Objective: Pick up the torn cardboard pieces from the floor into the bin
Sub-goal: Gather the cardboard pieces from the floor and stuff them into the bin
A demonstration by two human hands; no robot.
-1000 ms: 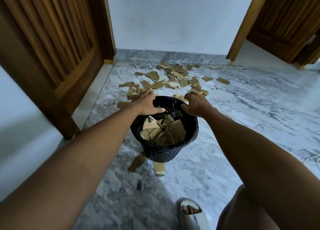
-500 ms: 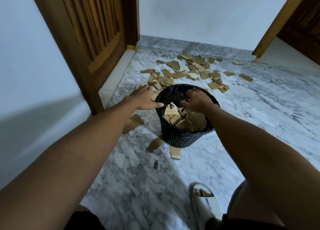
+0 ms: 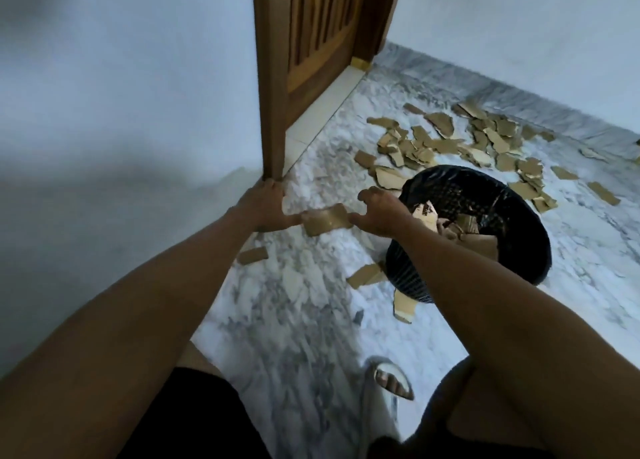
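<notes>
- While both hands are meeting on one cardboard piece [image 3: 327,219] just left of the bin [image 3: 485,223], the step in hand is looking like a pickup of that single scrap.
- The left hand [image 3: 265,209] is lying low beside the door frame [image 3: 272,77], its fingers touching the scrap's left edge; whether it is actually gripping is not clear.
- The right hand [image 3: 381,212] is curling loosely, fingertips pinching or touching the scrap's right edge.
- Many torn pieces [image 3: 485,140] are lying on the marble floor [image 3: 294,302] beyond the bin, a few more near its base, and the bin is already holding some.
- Next, I judge, the scrap is needing a firm pinch, a lift over the rim, and a release inside.
- Compared with half a second ago, both hands are sitting off the bin's rim and further left, and the view is swinging toward the door.
</notes>
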